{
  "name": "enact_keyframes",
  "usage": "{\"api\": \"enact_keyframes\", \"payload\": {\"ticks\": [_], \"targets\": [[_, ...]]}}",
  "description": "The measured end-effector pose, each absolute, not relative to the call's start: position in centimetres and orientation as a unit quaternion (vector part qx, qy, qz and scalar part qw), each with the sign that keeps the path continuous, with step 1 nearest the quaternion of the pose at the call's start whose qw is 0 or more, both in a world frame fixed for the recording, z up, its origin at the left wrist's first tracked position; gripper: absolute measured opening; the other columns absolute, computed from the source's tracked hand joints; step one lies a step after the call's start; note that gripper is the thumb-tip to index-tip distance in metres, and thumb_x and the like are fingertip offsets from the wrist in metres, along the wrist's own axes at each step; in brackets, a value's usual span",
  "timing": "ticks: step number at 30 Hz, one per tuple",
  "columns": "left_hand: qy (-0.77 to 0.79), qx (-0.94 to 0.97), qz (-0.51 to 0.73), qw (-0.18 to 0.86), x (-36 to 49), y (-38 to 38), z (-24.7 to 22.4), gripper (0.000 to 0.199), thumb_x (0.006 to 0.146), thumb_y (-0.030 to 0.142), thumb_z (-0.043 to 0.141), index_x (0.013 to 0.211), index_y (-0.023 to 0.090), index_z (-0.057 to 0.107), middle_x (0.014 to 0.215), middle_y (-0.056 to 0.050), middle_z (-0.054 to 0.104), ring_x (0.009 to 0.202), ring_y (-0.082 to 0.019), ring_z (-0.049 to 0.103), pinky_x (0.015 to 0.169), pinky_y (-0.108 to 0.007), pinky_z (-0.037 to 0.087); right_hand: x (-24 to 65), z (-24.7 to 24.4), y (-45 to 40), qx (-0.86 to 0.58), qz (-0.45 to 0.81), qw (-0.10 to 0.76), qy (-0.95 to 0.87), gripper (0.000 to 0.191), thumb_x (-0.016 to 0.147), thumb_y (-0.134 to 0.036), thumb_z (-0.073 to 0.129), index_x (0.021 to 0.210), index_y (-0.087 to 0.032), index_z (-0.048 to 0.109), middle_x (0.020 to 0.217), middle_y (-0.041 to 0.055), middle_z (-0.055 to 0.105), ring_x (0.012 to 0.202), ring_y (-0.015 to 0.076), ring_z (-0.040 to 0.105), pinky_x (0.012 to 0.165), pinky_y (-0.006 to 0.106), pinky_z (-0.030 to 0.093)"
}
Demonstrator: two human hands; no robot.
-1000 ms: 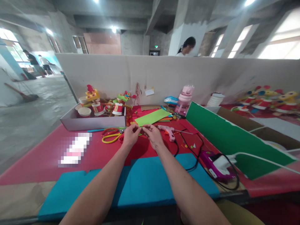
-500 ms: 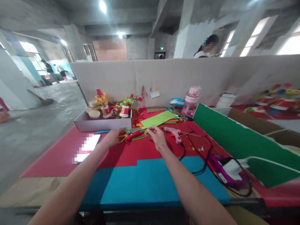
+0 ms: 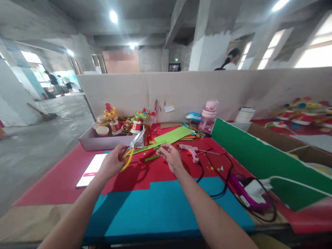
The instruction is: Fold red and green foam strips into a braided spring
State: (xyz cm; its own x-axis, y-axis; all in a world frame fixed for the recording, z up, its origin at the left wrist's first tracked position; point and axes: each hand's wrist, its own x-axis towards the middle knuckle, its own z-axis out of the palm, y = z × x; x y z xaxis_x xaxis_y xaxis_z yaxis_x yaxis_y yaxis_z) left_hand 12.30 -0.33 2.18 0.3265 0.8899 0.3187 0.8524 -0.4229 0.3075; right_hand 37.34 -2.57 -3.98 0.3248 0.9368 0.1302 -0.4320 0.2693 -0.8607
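Note:
My left hand (image 3: 114, 161) is closed on a pair of scissors (image 3: 127, 160) with yellow handles, raised above the red table cover, blades pointing up and away. My right hand (image 3: 169, 157) pinches a small green piece (image 3: 159, 149), perhaps paper, near the table's middle. Between the hands lie a red-handled tool (image 3: 145, 156) and narrow green paper strips (image 3: 151, 158). Just right of my right hand rests a pink glue gun (image 3: 190, 151). Behind it is a large light-green paper sheet (image 3: 174, 134). A lit phone (image 3: 92, 169) lies under my left wrist.
A shallow box (image 3: 111, 142) of decorated paper cups stands back left. Blue sheets (image 3: 166, 204) cover the front. At right are a purple power strip (image 3: 246, 193) with looping black cable and a green-sided box (image 3: 249, 162). A partition (image 3: 124, 90) closes the back; a person sits beyond it.
My left hand has picked the scissors up off the table and drawn them back toward me and left. My right hand keeps its pinch on the green piece. The view has tilted slightly.

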Motion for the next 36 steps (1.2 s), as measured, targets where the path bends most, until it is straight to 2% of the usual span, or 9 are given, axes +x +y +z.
{"api": "enact_keyframes", "payload": {"ticks": [2,5,8,13,18,23,30,36], "targets": [[0.507,0.826,0.221,0.112,13.0,-1.1,1.3,0.046,0.077,0.032,0.053,0.122,0.023,0.05,0.092,-0.003,0.069,0.075,-0.02,0.063,0.062,-0.024,0.042,37.5,-3.9,-2.6,-0.363,0.477,0.725,-0.339,0.037,0.057,-0.037,0.081,0.081,-0.019,0.06,0.073,-0.0012,0.067,0.069,0.0149,0.068,0.075,0.031,0.055],[0.457,0.853,0.214,0.132,14.6,-1.9,0.4,0.039,0.083,0.028,0.046,0.121,0.023,0.053,0.099,-0.006,0.069,0.082,-0.022,0.064,0.066,-0.025,0.042,37.6,-3.6,-2.7,-0.365,0.475,0.724,-0.341,0.037,0.057,-0.036,0.082,0.082,-0.018,0.061,0.075,-0.0004,0.067,0.069,0.0152,0.068,0.077,0.032,0.055],[0.438,0.868,0.188,0.136,15.7,-2.6,0.2,0.043,0.086,0.027,0.043,0.128,0.024,0.049,0.11,-0.01,0.067,0.09,-0.024,0.064,0.069,-0.027,0.042,37.6,-3.3,-2.9,-0.362,0.474,0.73,-0.334,0.038,0.056,-0.035,0.082,0.083,-0.018,0.062,0.076,-0.0006,0.067,0.069,0.0149,0.068,0.077,0.033,0.055],[0.442,0.878,0.133,0.13,15.4,-2.9,-0.1,0.044,0.086,0.022,0.042,0.13,0.022,0.046,0.104,-0.012,0.068,0.089,-0.025,0.064,0.067,-0.026,0.041,37.4,-3.0,-3.0,-0.359,0.467,0.74,-0.325,0.038,0.057,-0.035,0.082,0.084,-0.018,0.062,0.08,-0.0006,0.066,0.072,0.0151,0.068,0.078,0.032,0.054],[0.438,0.883,0.111,0.122,15.3,-3.0,-0.5,0.047,0.087,0.023,0.041,0.134,0.023,0.042,0.113,-0.013,0.065,0.094,-0.026,0.064,0.07,-0.027,0.042,37.6,-3.2,-2.9,-0.386,0.445,0.736,-0.334,0.034,0.059,-0.032,0.08,0.085,-0.019,0.062,0.078,-0.0009,0.065,0.068,0.0126,0.064,0.074,0.03,0.053],[0.431,0.889,0.106,0.116,15.6,-3.1,-0.8,0.047,0.088,0.023,0.04,0.135,0.021,0.042,0.114,-0.013,0.065,0.095,-0.026,0.064,0.071,-0.028,0.043,37.7,-3.7,-2.6,-0.399,0.41,0.737,-0.36,0.03,0.061,-0.031,0.078,0.083,-0.018,0.063,0.075,-0.0009,0.064,0.069,0.0116,0.059,0.07,0.026,0.049],[0.43,0.887,0.116,0.119,15.6,-3.1,-1.1,0.05,0.086,0.023,0.042,0.136,0.022,0.041,0.117,-0.014,0.064,0.098,-0.027,0.063,0.074,-0.029,0.044,37.6,-3.6,-2.6,-0.398,0.414,0.728,-0.375,0.031,0.059,-0.033,0.077,0.082,-0.02,0.061,0.074,-0.0008,0.064,0.07,0.0129,0.059,0.07,0.027,0.049],[0.43,0.888,0.116,0.114,15.7,-3.1,-1.1,0.052,0.085,0.023,0.043,0.137,0.02,0.041,0.111,-0.014,0.066,0.091,-0.026,0.064,0.071,-0.029,0.043,37.6,-3.7,-2.5,-0.393,0.418,0.727,-0.378,0.032,0.059,-0.033,0.078,0.083,-0.019,0.061,0.075,-0.0006,0.065,0.07,0.0124,0.059,0.071,0.027,0.048]]}}
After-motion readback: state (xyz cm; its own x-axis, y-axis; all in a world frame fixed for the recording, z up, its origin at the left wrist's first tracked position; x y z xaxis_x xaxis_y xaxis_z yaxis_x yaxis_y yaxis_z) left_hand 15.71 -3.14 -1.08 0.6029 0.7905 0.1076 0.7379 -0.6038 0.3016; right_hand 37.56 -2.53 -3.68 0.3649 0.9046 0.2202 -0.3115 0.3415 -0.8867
